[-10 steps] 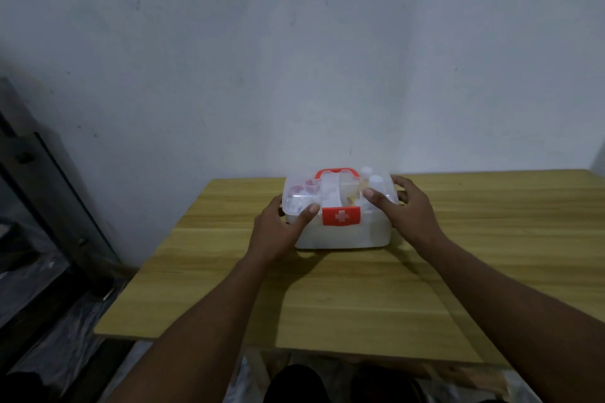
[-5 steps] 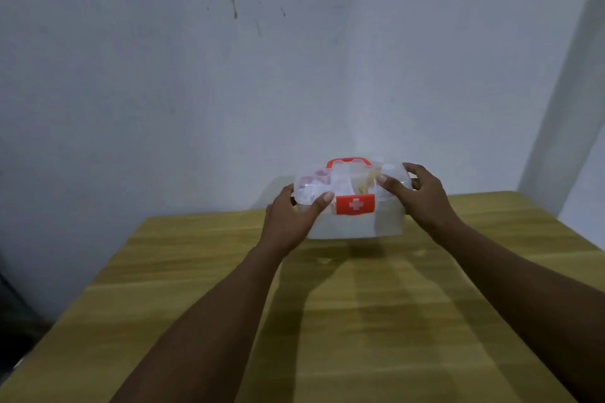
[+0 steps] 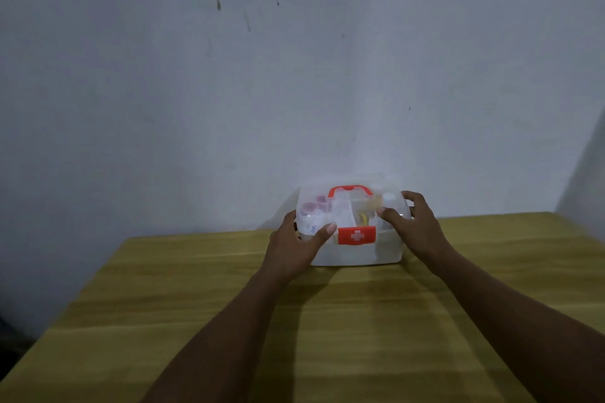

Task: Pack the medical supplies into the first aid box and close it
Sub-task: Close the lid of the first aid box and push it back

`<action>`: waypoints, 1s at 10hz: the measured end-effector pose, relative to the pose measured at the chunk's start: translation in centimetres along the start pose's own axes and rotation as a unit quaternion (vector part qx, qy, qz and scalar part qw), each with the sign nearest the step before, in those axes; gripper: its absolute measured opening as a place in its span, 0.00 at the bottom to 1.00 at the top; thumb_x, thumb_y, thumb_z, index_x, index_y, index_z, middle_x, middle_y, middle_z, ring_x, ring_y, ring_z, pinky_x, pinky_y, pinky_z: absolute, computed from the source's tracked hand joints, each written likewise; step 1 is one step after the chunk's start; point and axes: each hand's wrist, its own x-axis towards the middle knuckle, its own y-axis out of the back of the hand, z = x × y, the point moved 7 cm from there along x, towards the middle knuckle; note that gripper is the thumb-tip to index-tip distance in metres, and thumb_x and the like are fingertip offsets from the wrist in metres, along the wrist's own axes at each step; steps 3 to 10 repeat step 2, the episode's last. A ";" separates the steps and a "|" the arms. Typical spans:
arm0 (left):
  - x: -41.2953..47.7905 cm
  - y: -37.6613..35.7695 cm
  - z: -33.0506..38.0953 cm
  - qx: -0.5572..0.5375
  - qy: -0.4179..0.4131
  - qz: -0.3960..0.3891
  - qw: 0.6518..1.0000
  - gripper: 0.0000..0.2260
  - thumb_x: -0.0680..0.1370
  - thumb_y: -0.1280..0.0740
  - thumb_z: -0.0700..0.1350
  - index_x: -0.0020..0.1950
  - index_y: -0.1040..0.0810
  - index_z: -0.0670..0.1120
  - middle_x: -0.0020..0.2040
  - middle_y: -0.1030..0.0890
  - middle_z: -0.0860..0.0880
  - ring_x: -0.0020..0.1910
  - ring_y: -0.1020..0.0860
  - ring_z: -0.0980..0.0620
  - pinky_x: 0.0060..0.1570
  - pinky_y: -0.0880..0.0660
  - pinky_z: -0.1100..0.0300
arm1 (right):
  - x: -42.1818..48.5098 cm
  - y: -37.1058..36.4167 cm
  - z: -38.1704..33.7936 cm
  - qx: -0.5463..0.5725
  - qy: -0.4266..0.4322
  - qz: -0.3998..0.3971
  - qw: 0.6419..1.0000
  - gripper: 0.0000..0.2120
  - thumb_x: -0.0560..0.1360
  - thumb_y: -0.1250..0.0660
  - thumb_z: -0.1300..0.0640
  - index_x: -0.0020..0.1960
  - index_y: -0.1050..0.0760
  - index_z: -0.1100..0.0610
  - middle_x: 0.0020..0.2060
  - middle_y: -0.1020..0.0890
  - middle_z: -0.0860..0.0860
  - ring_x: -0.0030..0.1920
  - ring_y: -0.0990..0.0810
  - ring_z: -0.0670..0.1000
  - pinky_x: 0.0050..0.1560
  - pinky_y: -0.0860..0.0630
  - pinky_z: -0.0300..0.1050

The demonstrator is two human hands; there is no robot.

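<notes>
A translucent white first aid box [image 3: 357, 253] stands near the far edge of the wooden table [image 3: 360, 321], close to the wall. Its clear lid is down, with a red handle [image 3: 349, 190] on top and a red latch [image 3: 357, 235] with a white cross at the front. Small bottles and pink-capped containers show through the lid. My left hand [image 3: 291, 247] grips the box's left end, thumb on the lid. My right hand [image 3: 414, 227] holds the right end, fingers over the lid's corner.
A stained pale wall [image 3: 294, 75] rises right behind the box. The table's left edge drops to a dark floor area [image 3: 13, 347]. A wall corner shows at the far right.
The view has tilted and shifted, so the box sits lower in frame. Both hands keep their hold on the box's ends; the box stays near the wall.
</notes>
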 end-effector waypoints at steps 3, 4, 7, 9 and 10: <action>-0.2 0.4 1.5 0.048 -0.013 0.001 0.999 0.40 0.69 0.33 0.71 0.75 0.37 0.54 0.73 0.29 0.51 0.69 0.28 0.48 0.61 0.26 0.53 | -0.3 0.3 -1.1 -0.077 0.001 -0.031 0.997 0.36 0.73 0.30 0.41 0.75 0.39 0.52 0.70 0.27 0.54 0.64 0.25 0.57 0.64 0.27 0.53; -0.2 0.4 1.5 0.048 -0.013 0.001 0.999 0.40 0.69 0.33 0.71 0.75 0.37 0.54 0.73 0.29 0.51 0.69 0.28 0.48 0.61 0.26 0.53 | -0.3 0.3 -1.1 -0.077 0.001 -0.031 0.997 0.36 0.73 0.30 0.41 0.75 0.39 0.52 0.70 0.27 0.54 0.64 0.25 0.57 0.64 0.27 0.53; -0.2 0.4 1.5 0.048 -0.013 0.001 0.999 0.40 0.69 0.33 0.71 0.75 0.37 0.54 0.73 0.29 0.51 0.69 0.28 0.48 0.61 0.26 0.53 | -0.3 0.3 -1.1 -0.077 0.001 -0.031 0.997 0.36 0.73 0.30 0.41 0.75 0.39 0.52 0.70 0.27 0.54 0.64 0.25 0.57 0.64 0.27 0.53; -0.2 0.4 1.5 0.048 -0.013 0.001 0.999 0.40 0.69 0.33 0.71 0.75 0.37 0.54 0.73 0.29 0.51 0.69 0.28 0.48 0.61 0.26 0.53 | -0.3 0.3 -1.1 -0.077 0.001 -0.031 0.997 0.36 0.73 0.30 0.41 0.75 0.39 0.52 0.70 0.27 0.54 0.64 0.25 0.57 0.64 0.27 0.53; -0.2 0.4 1.5 0.048 -0.013 0.001 0.999 0.40 0.69 0.33 0.71 0.75 0.37 0.54 0.73 0.29 0.51 0.69 0.28 0.48 0.61 0.26 0.53 | -0.3 0.3 -1.1 -0.077 0.001 -0.031 0.997 0.36 0.73 0.30 0.41 0.75 0.39 0.52 0.70 0.27 0.54 0.64 0.25 0.57 0.64 0.27 0.53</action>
